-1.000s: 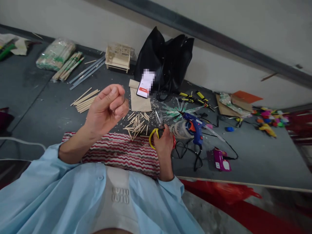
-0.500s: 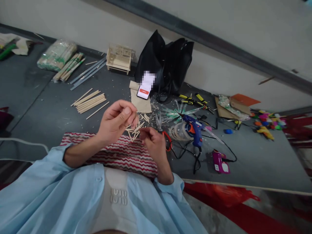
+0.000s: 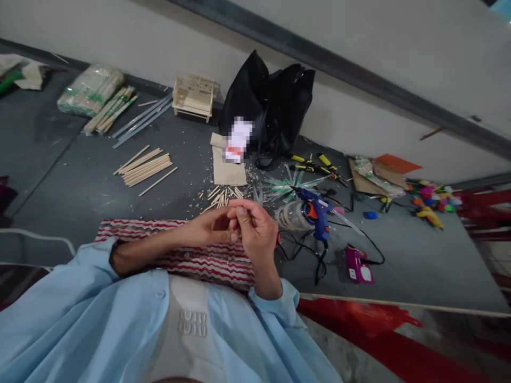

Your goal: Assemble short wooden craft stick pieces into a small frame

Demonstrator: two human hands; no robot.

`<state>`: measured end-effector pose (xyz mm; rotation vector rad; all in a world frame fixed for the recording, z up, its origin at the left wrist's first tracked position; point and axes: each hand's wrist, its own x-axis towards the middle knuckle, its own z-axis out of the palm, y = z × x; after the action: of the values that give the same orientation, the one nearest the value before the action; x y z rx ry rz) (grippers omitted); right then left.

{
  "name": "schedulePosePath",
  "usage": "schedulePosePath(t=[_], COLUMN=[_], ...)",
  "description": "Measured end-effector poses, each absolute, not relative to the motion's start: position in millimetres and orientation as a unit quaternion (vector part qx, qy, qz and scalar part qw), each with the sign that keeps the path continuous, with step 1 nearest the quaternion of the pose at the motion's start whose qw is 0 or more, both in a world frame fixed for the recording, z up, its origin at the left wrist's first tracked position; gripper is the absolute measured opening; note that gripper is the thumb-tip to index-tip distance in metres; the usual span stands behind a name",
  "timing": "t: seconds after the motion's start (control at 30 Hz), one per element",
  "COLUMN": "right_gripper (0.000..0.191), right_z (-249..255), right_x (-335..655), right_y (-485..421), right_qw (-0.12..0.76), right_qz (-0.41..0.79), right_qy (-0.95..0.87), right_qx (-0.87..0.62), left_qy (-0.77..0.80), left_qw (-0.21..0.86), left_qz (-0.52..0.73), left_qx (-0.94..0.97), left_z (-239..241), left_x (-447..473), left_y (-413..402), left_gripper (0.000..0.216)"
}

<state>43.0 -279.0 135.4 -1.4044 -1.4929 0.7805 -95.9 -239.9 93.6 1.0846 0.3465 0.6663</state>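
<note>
My left hand (image 3: pixel 209 227) and my right hand (image 3: pixel 258 230) meet above a red-and-white striped cloth (image 3: pixel 179 260) at the table's front edge. The fingertips of both are pinched together. Whatever lies between them is too small or too hidden to make out. Just beyond the fingers is a loose pile of short cut wooden sticks (image 3: pixel 222 197), partly covered by my hands. Longer round wooden sticks (image 3: pixel 147 169) lie in a group to the left. Right of my right hand, a blue glue gun (image 3: pixel 321 213) rests against a clear plastic bottle (image 3: pixel 290 215).
A phone (image 3: pixel 238 139) leans on a black bag (image 3: pixel 275 106) behind brown paper (image 3: pixel 229 174). A small wooden model (image 3: pixel 194 101) stands by the wall. Yellow-black pliers (image 3: pixel 315 164), black cables and a purple box (image 3: pixel 359 265) occupy the right side. Bagged sticks (image 3: pixel 91 90) lie back left.
My left hand has come down and right to meet my right hand, which has risen slightly and turned its fingers inward. More of the short sticks' pile is covered at its near side.
</note>
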Motion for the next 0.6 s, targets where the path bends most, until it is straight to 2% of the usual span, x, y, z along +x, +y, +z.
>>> schedulePosePath(t=[0.07, 0.17, 0.27, 0.37, 0.5, 0.6], right_gripper=[0.021, 0.020, 0.031, 0.052, 0.075, 0.082], right_z=[135.6, 130.4, 120.7, 111.0, 102.1, 101.0], right_x=[42.5, 44.0, 48.0, 48.3, 37.8, 27.8], right_y=[-278.5, -277.0, -274.9, -272.7, -269.7, -268.1], right_qw=[0.441, 0.428, 0.417, 0.403, 0.410, 0.434], right_qz=[0.309, 0.229, 0.193, 0.276, 0.386, 0.482], right_qy=[-0.633, -0.673, -0.674, -0.667, -0.639, -0.590], right_qx=[-0.557, -0.558, -0.578, -0.563, -0.525, -0.481], left_qy=[0.180, 0.257, 0.326, 0.323, 0.222, 0.149], left_qw=[0.740, 0.636, 0.569, 0.574, 0.580, 0.567], left_qz=[0.294, 0.292, 0.330, 0.436, 0.618, 0.665], left_qx=[0.577, 0.667, 0.679, 0.613, 0.482, 0.463], left_z=[92.1, 93.4, 102.2, 122.5, 158.0, 167.7], left_x=[-99.1, -109.3, -124.0, -135.6, -138.4, -132.8], left_y=[-237.3, -229.1, -220.7, -217.5, -221.9, -227.6], left_gripper=[0.020, 0.016, 0.022, 0.024, 0.016, 0.012])
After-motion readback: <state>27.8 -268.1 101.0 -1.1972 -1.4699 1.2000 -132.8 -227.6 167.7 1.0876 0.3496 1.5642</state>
